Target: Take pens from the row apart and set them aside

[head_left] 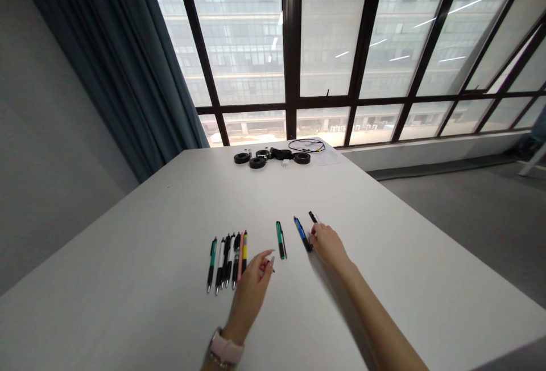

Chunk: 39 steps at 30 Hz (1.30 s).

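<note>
My left hand [255,278], with a pink watch band at the wrist, is just right of a row of several pens. Its thumb and index finger are apart, and a small dark tip pokes out beside them; what it belongs to is hidden. Nearest it in the row is a yellow and black pen [244,250], beside an orange pen [240,254]. A green pen [280,239] lies between my hands. The fingers of my right hand [327,244] are closed on a black and white pen [313,217], mostly covered. Against those fingertips lies a blue pen [302,233].
Black rolls [257,163] and a looped black cable [306,145] lie at the far end of the white table [170,234]. A dark curtain [140,75] hangs to the left, with windows behind. The table's right edge borders open floor.
</note>
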Tool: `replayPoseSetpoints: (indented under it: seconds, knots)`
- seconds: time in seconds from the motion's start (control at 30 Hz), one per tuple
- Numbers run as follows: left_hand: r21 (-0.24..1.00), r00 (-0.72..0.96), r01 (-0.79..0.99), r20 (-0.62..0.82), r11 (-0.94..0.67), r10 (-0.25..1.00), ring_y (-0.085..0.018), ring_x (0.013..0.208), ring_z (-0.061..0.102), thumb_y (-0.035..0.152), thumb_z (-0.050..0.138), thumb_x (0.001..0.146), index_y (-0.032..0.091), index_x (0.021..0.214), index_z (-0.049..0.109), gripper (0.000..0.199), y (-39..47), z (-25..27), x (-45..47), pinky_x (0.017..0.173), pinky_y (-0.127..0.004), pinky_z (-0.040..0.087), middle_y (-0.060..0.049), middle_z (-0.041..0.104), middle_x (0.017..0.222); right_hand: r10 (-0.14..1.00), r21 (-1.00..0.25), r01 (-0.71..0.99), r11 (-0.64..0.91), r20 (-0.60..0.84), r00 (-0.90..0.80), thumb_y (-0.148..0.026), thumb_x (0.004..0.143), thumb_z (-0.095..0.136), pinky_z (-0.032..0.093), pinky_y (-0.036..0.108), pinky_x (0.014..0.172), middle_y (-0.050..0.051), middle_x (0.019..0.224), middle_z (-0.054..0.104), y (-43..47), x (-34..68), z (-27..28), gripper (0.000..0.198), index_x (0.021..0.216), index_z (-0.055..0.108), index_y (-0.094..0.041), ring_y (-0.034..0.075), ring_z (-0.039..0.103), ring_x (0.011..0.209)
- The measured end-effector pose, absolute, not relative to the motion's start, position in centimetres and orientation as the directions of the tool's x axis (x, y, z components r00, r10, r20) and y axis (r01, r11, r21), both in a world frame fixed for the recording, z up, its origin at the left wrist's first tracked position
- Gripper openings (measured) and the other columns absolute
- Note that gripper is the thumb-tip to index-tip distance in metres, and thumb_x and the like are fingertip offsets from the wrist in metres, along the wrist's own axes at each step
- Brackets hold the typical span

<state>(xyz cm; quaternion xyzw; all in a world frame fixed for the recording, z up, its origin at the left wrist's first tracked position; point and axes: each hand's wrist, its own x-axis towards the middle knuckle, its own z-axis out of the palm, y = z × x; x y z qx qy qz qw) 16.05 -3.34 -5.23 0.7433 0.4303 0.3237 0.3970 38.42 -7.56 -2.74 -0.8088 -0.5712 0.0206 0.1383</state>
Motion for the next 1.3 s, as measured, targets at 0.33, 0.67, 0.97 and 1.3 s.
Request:
replayPoseSetpoints:
  seconds: [0.33,0.67,0.97,1.3]
  knots:
    - [0.896,0.436,0.360,0.086,-0.261,0.896,-0.017,0.068,0.060,0.046,0.050,0.083,0.019,0.111,0.059,0.040,-3.7,-4.3,16.2,0.061,-0.027,0.045,-0.001,0.062,0.073,0.926,-0.448,0.894,0.011,0.342,0.160,-0.022,0.091,0.045,0.042,0.030,0.076,0.006,0.088,0.062,-7.6,35.3,-1.9,0.014,0.093,0.058,-0.018,0.019,0.057,0.085]
    - [0.942,0.390,0.277,0.070,-0.190,0.918,-0.020,0.067,0.065,0.050,0.051,0.081,0.018,0.117,0.053,0.048,-3.5,-4.9,16.1,0.057,-0.029,0.048,-0.004,0.068,0.075,0.903,-0.484,0.795,0.364,0.394,-0.174,-0.019,0.082,0.057,0.043,0.032,0.085,0.007,0.101,0.060,-8.5,31.6,-2.1,0.029,0.111,0.059,-0.018,0.019,0.054,0.094]
    - [0.984,0.414,0.169,-0.015,-0.060,0.910,-0.021,0.079,0.068,0.049,0.056,0.079,0.016,0.119,0.047,0.052,-3.1,-5.4,16.2,0.056,-0.026,0.048,-0.009,0.071,0.089,0.905,-0.449,0.815,0.365,0.375,-0.199,-0.026,0.083,0.060,0.044,0.033,0.084,0.008,0.102,0.061,-8.3,31.2,-2.3,0.032,0.114,0.058,-0.018,0.020,0.055,0.093]
    - [0.987,0.433,0.158,-0.056,-0.015,0.900,-0.022,0.084,0.068,0.047,0.058,0.078,0.017,0.121,0.046,0.054,-3.3,-5.3,16.4,0.057,-0.026,0.051,-0.008,0.072,0.089,0.933,-0.437,0.852,0.287,0.327,-0.147,-0.024,0.082,0.062,0.044,0.032,0.081,0.007,0.098,0.062,-8.1,31.3,-2.5,0.021,0.103,0.061,-0.018,0.020,0.055,0.091]
